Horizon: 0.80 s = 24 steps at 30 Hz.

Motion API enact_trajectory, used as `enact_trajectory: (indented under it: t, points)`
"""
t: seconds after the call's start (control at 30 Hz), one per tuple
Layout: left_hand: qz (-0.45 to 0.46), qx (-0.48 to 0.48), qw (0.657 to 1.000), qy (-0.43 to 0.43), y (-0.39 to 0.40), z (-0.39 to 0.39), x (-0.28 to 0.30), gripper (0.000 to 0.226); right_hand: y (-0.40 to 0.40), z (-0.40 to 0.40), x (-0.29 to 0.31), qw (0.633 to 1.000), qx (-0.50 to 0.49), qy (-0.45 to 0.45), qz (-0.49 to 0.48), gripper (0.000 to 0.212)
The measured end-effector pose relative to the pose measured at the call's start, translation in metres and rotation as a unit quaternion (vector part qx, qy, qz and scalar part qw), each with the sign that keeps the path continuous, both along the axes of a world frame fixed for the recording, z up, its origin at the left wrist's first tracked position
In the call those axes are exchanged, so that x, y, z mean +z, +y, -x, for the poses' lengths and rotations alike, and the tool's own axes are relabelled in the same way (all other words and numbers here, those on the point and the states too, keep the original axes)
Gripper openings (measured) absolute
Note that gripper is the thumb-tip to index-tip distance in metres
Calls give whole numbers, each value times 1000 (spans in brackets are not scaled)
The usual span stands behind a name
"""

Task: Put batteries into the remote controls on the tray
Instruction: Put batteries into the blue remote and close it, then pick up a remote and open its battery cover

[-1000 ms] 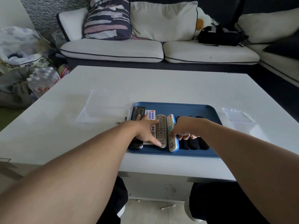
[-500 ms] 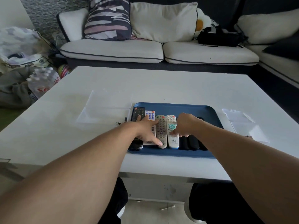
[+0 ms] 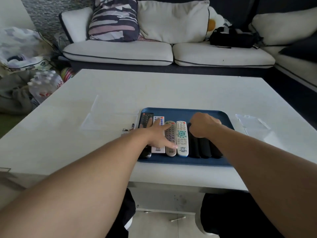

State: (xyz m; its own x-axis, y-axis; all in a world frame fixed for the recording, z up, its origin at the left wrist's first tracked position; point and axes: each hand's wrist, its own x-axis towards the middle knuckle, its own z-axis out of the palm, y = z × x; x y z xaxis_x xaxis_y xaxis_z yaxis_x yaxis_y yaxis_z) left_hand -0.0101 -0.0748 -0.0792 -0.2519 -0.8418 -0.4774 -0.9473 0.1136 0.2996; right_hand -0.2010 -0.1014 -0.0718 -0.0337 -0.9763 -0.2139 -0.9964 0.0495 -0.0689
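A blue tray (image 3: 185, 111) lies on the white table and holds a row of remotes side by side. From the left there are a black remote (image 3: 145, 118), a white remote with blue buttons (image 3: 158, 149), a grey remote (image 3: 170, 134), a white remote with teal buttons (image 3: 182, 138) and dark remotes (image 3: 200, 149) lying face down. My left hand (image 3: 154, 134) lies flat with fingers spread across the left remotes. My right hand (image 3: 203, 125) is curled over the far ends of the dark remotes; what its fingers grip is hidden. A few batteries (image 3: 128, 129) lie just left of the tray.
Clear plastic packaging (image 3: 109, 115) lies left of the tray, and more clear packaging (image 3: 252, 121) lies to its right. A sofa with cushions (image 3: 118, 52) stands behind the table. A pack of water bottles (image 3: 43, 85) and bags sit on the floor at the left.
My right hand laid the white remote with teal buttons flat beside the grey one, let go and moved right onto the dark remotes. My left hand stayed in place.
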Motion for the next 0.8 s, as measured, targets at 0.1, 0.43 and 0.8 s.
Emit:
enact_trajectory:
  t: [0.1,0.43,0.8]
  points:
    - [17,-18,1000,10,2,8,-2,104,-5,11,-6,999,26,27,0,13]
    - [15,-58,998,-18,4,27,-10,102,-25,14,-16,989,79,66,-104,42]
    - [-7,-33,999,-29,7,35,-9,109,-29,13,-15,993,61,38,-94,32]
